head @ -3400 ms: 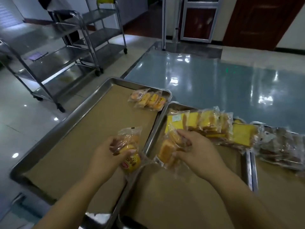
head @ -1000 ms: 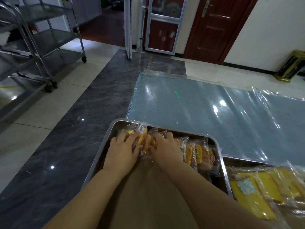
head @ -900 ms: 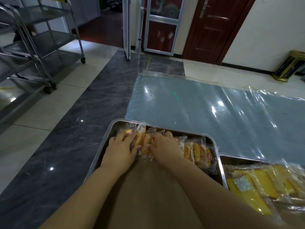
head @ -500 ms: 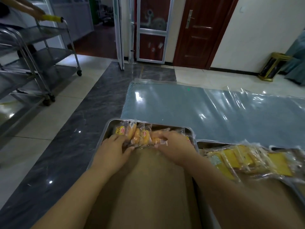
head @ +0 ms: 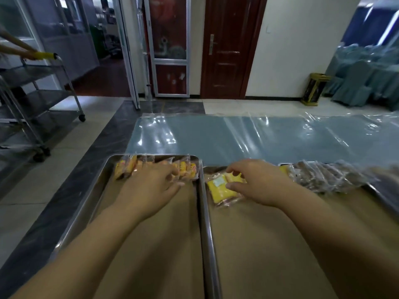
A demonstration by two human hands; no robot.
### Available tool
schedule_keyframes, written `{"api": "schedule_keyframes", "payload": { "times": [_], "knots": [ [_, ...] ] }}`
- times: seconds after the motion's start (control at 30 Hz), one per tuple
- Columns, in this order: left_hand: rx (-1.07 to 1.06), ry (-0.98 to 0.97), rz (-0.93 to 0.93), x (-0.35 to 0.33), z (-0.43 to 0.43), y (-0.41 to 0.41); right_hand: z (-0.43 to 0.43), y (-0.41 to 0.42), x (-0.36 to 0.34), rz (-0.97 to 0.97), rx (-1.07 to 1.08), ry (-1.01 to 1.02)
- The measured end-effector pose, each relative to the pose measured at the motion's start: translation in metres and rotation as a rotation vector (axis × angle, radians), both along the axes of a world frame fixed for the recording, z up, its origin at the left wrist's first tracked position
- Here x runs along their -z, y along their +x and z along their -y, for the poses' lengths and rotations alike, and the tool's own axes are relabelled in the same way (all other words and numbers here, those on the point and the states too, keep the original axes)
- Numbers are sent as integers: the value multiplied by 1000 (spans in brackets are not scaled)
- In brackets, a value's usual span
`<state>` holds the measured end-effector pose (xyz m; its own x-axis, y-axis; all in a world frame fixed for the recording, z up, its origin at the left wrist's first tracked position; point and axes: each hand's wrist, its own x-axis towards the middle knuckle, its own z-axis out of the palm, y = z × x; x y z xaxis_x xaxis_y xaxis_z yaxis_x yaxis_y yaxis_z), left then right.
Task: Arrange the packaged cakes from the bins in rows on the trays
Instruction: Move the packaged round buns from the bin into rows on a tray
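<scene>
Left hand (head: 151,186): relaxed fingers press orange wrapped cakes (head: 187,170) at far edge of steel tray (head: 90,203).
Right hand (head: 259,184): fingers pinch yellow square wrapped cake (head: 220,188).
Risk: slick wrappers could skew rows.

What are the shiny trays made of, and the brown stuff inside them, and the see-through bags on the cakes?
The trays are probably stainless steel: silvery, with mirror-like glare on the walls. The brown liner looks like matte paper: flat, with no shine. The cake wrappers look like thin clear plastic: crinkled and glinting.
</scene>
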<state>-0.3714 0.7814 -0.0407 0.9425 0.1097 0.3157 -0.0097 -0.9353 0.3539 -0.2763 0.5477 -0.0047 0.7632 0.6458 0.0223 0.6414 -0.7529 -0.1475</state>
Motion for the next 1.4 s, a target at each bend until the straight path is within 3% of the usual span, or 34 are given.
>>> {"api": "schedule_keyframes", "payload": {
  "times": [0.3,0.73,1.4],
  "knots": [
    [145,123,-44,-16,190,-31,183,-51,-18,34,-45,-33],
    [338,118,7,-34,379,4,403,-53,-36,177,180,75],
    [540,-61,37,-45,607,231,638,136,-67,186,285,-13]
  ]
}}
